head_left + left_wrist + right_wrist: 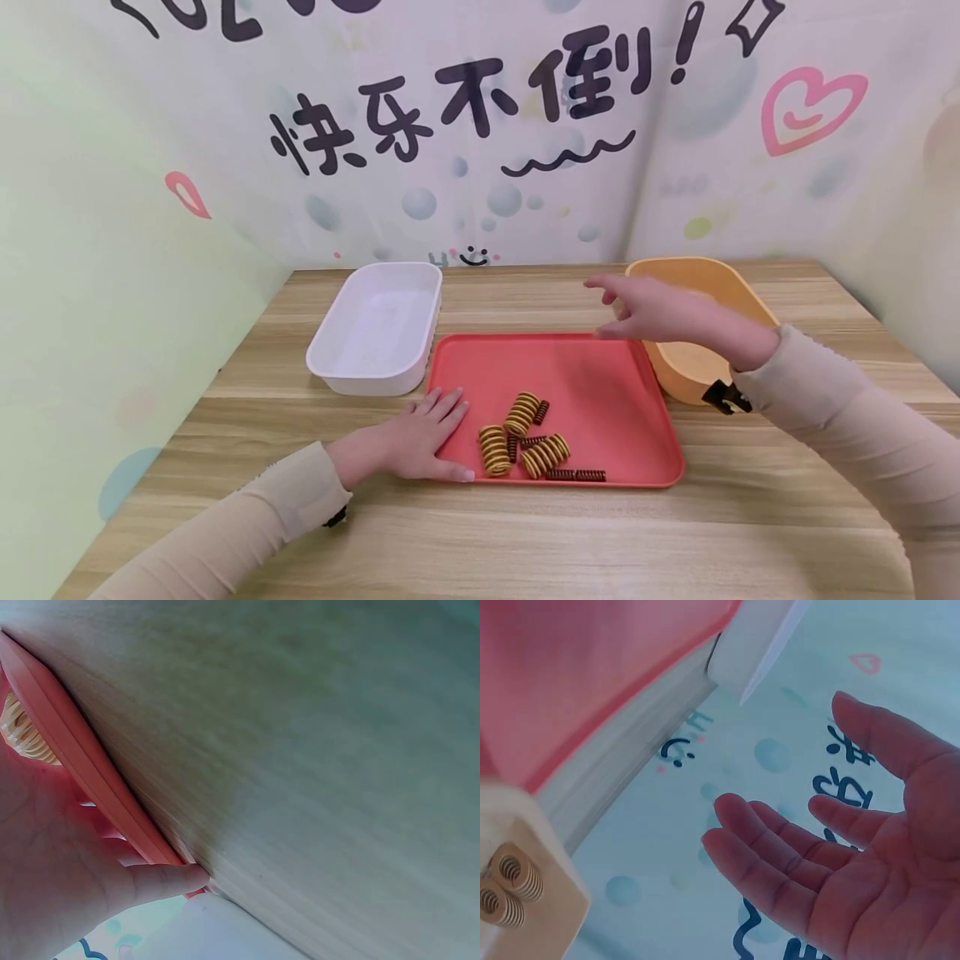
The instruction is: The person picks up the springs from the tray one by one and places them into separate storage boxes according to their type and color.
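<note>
On the red tray (585, 392) lie three thick yellow springs (495, 451), grouped near its front left. Several thin dark springs (590, 476) lie among them and along the front edge. My left hand (417, 438) rests on the tray's left front corner with its fingers spread. Above the far right part of the tray, next to the orange bin (678, 379), my right hand (656, 310) is in the air with loosely bent fingers and nothing in it. The right wrist view shows two coil springs (511, 879) inside the bin; my arm partly hides its inside in the head view.
A white bin (375, 379) stands left of the tray, close to its rim. Everything stands on a wood-grain table (525, 542). Behind it hangs a printed cloth (480, 183), and a pale wall runs along the left.
</note>
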Demonstrator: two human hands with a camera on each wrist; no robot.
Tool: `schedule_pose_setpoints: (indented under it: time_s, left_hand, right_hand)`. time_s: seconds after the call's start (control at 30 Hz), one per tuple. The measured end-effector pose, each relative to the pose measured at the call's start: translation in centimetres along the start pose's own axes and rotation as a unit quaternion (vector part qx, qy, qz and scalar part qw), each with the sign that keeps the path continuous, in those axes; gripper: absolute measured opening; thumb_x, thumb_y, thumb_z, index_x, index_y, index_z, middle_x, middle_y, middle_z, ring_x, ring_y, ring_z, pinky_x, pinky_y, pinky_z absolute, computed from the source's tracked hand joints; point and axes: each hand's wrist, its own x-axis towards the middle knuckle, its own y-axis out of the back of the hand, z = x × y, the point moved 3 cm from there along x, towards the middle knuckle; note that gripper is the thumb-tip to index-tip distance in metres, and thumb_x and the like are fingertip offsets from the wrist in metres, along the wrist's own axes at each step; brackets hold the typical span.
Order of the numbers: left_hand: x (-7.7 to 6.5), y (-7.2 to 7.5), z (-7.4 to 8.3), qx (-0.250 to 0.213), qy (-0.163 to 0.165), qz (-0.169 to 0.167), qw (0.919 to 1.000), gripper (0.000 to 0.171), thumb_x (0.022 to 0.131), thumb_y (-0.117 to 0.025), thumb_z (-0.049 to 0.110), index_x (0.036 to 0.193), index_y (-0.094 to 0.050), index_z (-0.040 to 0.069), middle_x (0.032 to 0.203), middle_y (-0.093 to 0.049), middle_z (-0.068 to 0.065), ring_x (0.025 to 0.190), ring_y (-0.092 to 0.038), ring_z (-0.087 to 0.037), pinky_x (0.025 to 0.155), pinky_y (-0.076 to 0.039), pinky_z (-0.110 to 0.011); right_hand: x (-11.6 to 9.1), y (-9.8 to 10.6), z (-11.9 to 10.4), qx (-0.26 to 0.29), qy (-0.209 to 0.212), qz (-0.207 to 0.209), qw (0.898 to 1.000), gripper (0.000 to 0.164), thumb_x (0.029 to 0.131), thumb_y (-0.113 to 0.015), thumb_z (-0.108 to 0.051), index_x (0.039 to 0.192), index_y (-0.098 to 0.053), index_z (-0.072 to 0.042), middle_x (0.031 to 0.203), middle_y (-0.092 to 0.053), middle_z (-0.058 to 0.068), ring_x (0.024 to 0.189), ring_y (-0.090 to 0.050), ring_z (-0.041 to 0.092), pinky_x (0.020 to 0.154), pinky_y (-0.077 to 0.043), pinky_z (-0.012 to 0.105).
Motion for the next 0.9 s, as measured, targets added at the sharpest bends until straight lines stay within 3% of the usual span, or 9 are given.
schedule_pose_setpoints:
  time_s: [0.2,0.5,0.73,0.9]
  left_hand:
    - [-0.1,0.0,0.0,-0.002,-0.001,0.000,1.0000,0.094,0.081,-0.047,0.067,0.147,-0.015,0.009,0.154,-0.005,-0.009,0.140,-0.001,-0.036,0.107,-0.014,-0.057]
    - [-0.1,0.1,0.1,-0.005,-0.002,0.001,1.0000,0.095,0.080,-0.047,0.068,0.147,-0.015,0.008,0.154,-0.005,-0.010,0.139,-0.001,-0.036,0.107,-0.014,-0.058]
    - [0.0,-0.1,0.0,0.001,-0.006,0.002,1.0000,0.095,0.080,-0.046,0.068,0.147,-0.015,0.008,0.154,-0.005,-0.010,0.139,-0.001,-0.037,0.107,-0.013,-0.058]
    - [0.1,-0.2,-0.1,0.001,-0.004,0.004,1.0000,0.096,0.080,-0.047,0.068,0.147,-0.015,0.009,0.154,-0.005,-0.010,0.139,0.000,-0.036,0.107,-0.014,-0.058]
  right_hand:
    - [-0.4,-1.7,-0.9,0.029,0.017,-0.017,0.999,0.066,0.082,-0.068,-0.022,0.136,-0.036,-0.002,0.117,-0.054,0.020,0.088,-0.060,0.025,0.076,-0.050,0.038]
    - [-0.8,-4.1,-2.8,0.007,0.063,-0.033,0.997,0.063,0.081,-0.070,-0.021,0.133,-0.041,-0.002,0.107,-0.058,0.015,0.084,-0.058,0.023,0.072,-0.049,0.033]
    - [-1.4,-6.0,-3.8,0.014,0.058,-0.073,0.996,0.063,0.081,-0.070,-0.025,0.134,-0.041,-0.010,0.110,-0.057,0.012,0.087,-0.058,0.022,0.070,-0.048,0.030]
    - [-1.5,-7.1,-4.4,0.013,0.075,-0.083,0.994,0.061,0.080,-0.071,-0.023,0.132,-0.043,-0.009,0.111,-0.057,0.013,0.088,-0.059,0.023,0.072,-0.049,0.031]
